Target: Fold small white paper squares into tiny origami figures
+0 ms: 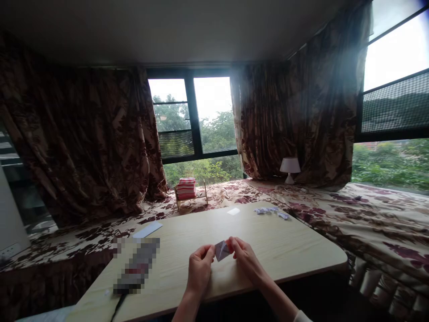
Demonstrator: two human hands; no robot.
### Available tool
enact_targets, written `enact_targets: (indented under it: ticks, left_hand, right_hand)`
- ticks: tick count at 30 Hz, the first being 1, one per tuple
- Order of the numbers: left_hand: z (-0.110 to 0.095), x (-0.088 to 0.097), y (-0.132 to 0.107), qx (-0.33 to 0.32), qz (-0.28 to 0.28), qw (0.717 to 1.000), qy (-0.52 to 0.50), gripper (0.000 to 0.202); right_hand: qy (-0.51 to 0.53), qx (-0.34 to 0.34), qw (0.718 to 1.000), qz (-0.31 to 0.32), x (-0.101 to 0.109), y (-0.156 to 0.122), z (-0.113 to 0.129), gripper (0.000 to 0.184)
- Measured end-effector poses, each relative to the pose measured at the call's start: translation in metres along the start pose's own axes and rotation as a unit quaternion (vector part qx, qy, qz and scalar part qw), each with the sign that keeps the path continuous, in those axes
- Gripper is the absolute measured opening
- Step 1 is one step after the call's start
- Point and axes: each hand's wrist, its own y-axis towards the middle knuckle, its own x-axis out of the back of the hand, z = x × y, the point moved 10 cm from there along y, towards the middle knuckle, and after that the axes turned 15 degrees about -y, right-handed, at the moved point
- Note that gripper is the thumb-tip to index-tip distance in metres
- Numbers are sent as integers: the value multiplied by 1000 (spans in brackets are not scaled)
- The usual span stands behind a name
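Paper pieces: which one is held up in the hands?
The greyish folded piece, held between the fingertips of the left hand and right hand. Others, like the white sheet, lie on the table.

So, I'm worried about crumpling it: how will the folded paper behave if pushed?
Probably very light: the left hand and right hand just pinch the folded paper at its edges. It may be stiffer than a loose sheet, given its crisp, diamond-like outline. Still, it looks thin, so a hard push would likely bend it.
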Motion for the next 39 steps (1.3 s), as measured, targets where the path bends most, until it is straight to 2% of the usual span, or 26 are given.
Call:
enact_targets:
  ticks: [6,20,29,36,39]
  left_hand:
    - [3,-4,1,10,15,1000,-5,28]
    - [8,-41,-5,39,175,984,6,37]
    - [9,-48,-9,34,223,974,16,32]
    - [7,-53,-14,50,247,967,37,30]
    - [5,-51,-14,53,243,968,40,33]
  right_hand:
    - [1,18,1000,8,0,-1,6,32]
    - [4,39,999,-10,5,-5,9,28]
    - [-4,51,999,6,1,-9,22,22]
    - [15,11,999,-30,12,-5,10,36]
    - [21,10,1000,-18,10,-4,10,40]
